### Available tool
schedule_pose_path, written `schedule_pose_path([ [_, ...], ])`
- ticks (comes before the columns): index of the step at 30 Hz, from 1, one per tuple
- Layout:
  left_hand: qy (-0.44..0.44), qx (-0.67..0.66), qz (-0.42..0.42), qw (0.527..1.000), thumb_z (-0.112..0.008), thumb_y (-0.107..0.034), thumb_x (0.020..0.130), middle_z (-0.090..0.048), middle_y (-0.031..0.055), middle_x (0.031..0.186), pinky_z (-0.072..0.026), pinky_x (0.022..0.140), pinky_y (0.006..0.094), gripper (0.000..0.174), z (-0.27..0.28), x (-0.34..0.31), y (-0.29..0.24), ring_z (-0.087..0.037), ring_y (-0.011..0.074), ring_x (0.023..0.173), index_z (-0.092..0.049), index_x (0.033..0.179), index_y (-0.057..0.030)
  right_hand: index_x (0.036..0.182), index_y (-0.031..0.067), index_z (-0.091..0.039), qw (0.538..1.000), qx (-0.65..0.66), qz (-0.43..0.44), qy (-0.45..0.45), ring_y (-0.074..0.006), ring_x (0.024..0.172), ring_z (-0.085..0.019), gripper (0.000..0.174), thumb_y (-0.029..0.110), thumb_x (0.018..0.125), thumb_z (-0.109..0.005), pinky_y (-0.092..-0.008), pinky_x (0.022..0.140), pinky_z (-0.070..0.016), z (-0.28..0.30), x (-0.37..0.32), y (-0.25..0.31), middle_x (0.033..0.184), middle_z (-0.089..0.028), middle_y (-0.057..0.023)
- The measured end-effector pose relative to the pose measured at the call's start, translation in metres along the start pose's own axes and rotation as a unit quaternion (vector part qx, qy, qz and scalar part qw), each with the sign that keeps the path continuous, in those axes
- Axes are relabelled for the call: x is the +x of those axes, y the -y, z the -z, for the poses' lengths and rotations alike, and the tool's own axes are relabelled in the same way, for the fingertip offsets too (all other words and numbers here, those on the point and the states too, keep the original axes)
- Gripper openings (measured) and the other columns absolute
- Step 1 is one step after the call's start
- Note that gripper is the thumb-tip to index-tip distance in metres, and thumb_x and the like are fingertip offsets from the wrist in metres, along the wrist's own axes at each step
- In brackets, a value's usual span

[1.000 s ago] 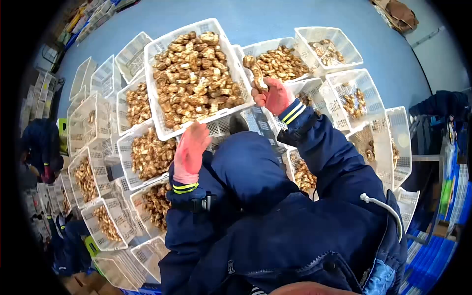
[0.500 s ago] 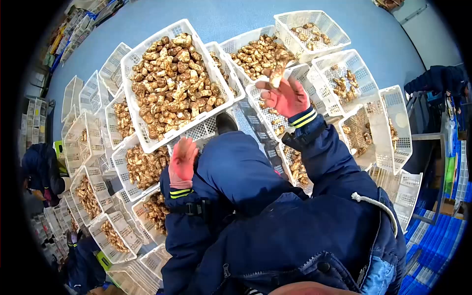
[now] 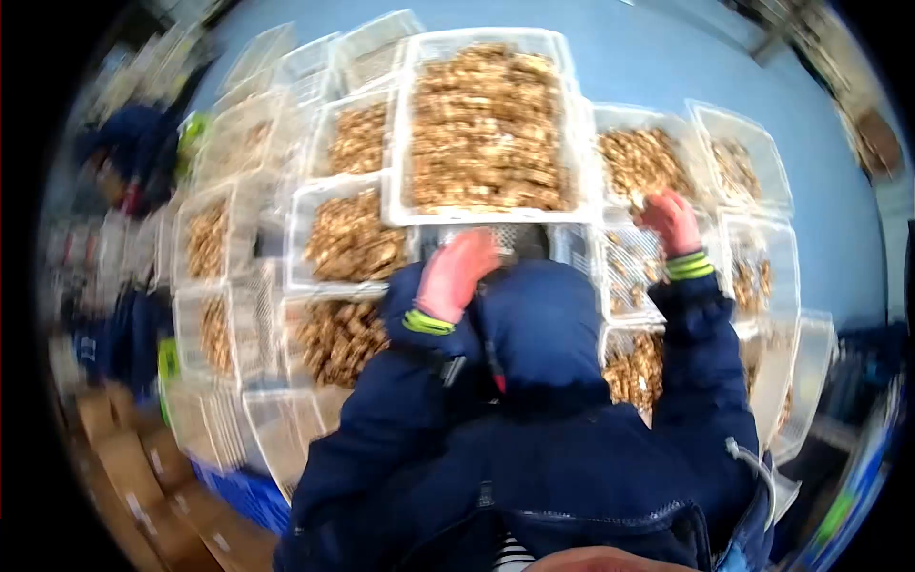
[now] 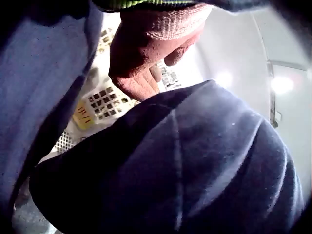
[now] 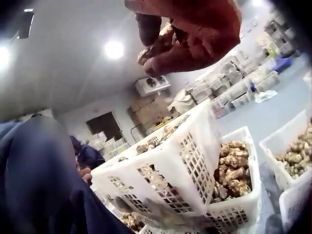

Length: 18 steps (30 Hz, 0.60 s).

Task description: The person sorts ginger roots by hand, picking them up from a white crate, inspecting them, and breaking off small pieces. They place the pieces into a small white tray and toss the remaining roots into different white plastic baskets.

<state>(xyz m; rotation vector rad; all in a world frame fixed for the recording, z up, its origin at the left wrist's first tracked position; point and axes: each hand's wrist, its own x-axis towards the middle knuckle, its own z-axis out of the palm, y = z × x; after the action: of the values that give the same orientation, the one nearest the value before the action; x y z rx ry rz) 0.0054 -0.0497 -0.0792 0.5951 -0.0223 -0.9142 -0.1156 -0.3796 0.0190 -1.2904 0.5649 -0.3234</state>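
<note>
My right hand [image 3: 672, 224], in a pinkish glove, is over the baskets on the right. In the right wrist view its fingers pinch a brown and white mushroom [image 5: 158, 45], partly hidden behind them. My left hand [image 3: 459, 272], gloved too, hangs over my left knee, just below the near rim of the big white basket [image 3: 491, 218]. Its loosely bent fingers [image 4: 139, 87] hold nothing in the left wrist view. That big basket is heaped with mushrooms [image 3: 486, 129]. Closest to my right hand are a basket of mushrooms [image 3: 643, 162] and a sparsely filled one [image 3: 629, 267].
More mushroom baskets stand to the left [image 3: 353, 238] and right [image 3: 753, 276]. Nested baskets [image 3: 205, 419] and cardboard boxes [image 3: 133, 467] lie at the lower left. Another person [image 3: 133, 143] is at the far left. Blue floor [image 3: 629, 48] shows beyond the baskets.
The head view has swung, shifting the big basket rightward in the picture. My right hand has moved from beside the big basket to above the right-hand baskets. My left hand has stayed near my knee.
</note>
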Motion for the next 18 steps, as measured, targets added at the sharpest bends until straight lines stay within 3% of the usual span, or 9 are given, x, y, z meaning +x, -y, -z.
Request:
schedule_pose_path([
  [1,-0.068,0.065,-0.004,0.996,-0.043,-0.016,0.09,-0.051,0.015,0.116,-0.043,0.087,0.0391,0.029,-0.027,-0.004,-0.006,-0.052,0.0274,0.103,-0.046,0.115,-0.0003,0.068,0.0026,-0.05,0.985,-0.14,0.019,0.094,-0.0107,0.055,-0.055,0.018,0.015,0.08,-0.055,-0.0219,0.052,-0.0429,0.001,0.02,-0.014,0.065,-0.058,-0.0056],
  [2,0.08,0.26,-0.122,0.955,-0.05,-0.019,0.088,-0.05,0.0123,0.118,-0.043,0.086,0.0387,0.036,-0.032,-0.004,-0.007,-0.052,0.0237,0.103,-0.043,0.119,-0.0014,0.066,0.0029,-0.048,0.958,-0.252,0.01,0.137,-0.0085,0.054,-0.053,0.02,0.017,0.079,-0.056,-0.0218,0.048,-0.0402,-0.053,0.001,0.017,0.063,-0.058,-0.0047],
  [4,0.007,0.119,-0.059,0.991,-0.056,-0.022,0.085,-0.05,0.0074,0.117,-0.0427,0.086,0.0354,0.045,-0.063,-0.008,-0.015,-0.051,0.0179,0.105,-0.041,0.123,-0.0033,0.071,0.0004,-0.051,0.933,-0.3,-0.019,0.2,-0.0127,0.052,-0.053,0.023,0.022,0.077,-0.058,-0.0261,0.048,-0.041,-0.111,-0.008,0.026,0.062,-0.059,-0.0087],
  [6,0.01,0.091,-0.101,0.991,-0.058,-0.024,0.083,-0.051,0.0037,0.114,-0.0421,0.085,0.0339,0.049,-0.076,-0.012,-0.025,-0.05,0.0135,0.104,-0.039,0.125,-0.0051,0.078,0.0009,-0.054,0.791,-0.55,0.095,0.25,-0.021,0.055,-0.056,0.026,0.027,0.075,-0.059,-0.0322,0.052,-0.043,-0.16,-0.005,0.022,0.065,-0.059,-0.013],
  [8,0.024,0.066,-0.147,0.987,-0.058,-0.019,0.084,-0.053,0.0018,0.109,-0.0416,0.079,0.0245,0.045,-0.078,-0.015,-0.038,-0.051,0.0103,0.096,-0.04,0.123,-0.0058,0.084,0.0056,-0.056,0.704,-0.57,0.264,0.333,-0.0275,0.065,-0.059,0.03,0.034,0.075,-0.059,-0.0371,0.057,-0.0449,-0.198,-0.006,0.014,0.073,-0.059,-0.0115],
  [10,-0.069,0.034,-0.242,0.967,-0.056,-0.016,0.085,-0.055,0.0013,0.102,-0.0403,0.073,0.02,0.035,-0.063,-0.011,-0.044,-0.051,0.009,0.091,-0.047,0.116,-0.0049,0.086,0.0063,-0.056,0.67,-0.577,0.319,0.343,-0.0264,0.067,-0.06,0.033,0.037,0.075,-0.059,-0.0361,0.058,-0.0457,-0.226,-0.01,0.016,0.074,-0.06,-0.0112],
  [12,-0.162,0.019,-0.215,0.963,-0.053,-0.019,0.087,-0.058,0.0041,0.09,-0.0448,0.072,0.024,0.023,-0.05,-0.02,-0.061,-0.055,0.0124,0.084,-0.053,0.103,-0.0021,0.094,0.0062,-0.057,0.728,-0.501,0.212,0.418,-0.0237,0.066,-0.06,0.03,0.031,0.076,-0.06,-0.033,0.059,-0.0459,-0.245,-0.014,0.033,0.074,-0.06,-0.0118],
  [16,-0.142,-0.019,-0.212,0.967,-0.054,-0.033,0.085,-0.06,0.0076,0.094,-0.0473,0.074,0.0311,0.034,-0.043,-0.052,-0.098,-0.057,0.0182,0.087,-0.053,0.102,-0.0038,0.105,0.001,-0.055,0.821,-0.402,0.14,0.381,-0.012,0.073,-0.057,0.029,0.018,0.081,-0.057,-0.0243,0.068,-0.0453,-0.228,0.014,0.024,0.079,-0.061,-0.0064],
  [18,-0.096,-0.054,-0.191,0.975,-0.053,-0.036,0.085,-0.06,0.0077,0.099,-0.0451,0.079,0.0382,0.035,-0.025,-0.058,-0.112,-0.056,0.0216,0.093,-0.052,0.105,-0.0072,0.105,-0.0014,-0.055,0.834,-0.409,0.078,0.363,-0.0108,0.077,-0.056,0.028,0.016,0.083,-0.055,-0.0233,0.071,-0.0448,-0.222,0.012,0.042,0.084,-0.061,-0.0045],
])
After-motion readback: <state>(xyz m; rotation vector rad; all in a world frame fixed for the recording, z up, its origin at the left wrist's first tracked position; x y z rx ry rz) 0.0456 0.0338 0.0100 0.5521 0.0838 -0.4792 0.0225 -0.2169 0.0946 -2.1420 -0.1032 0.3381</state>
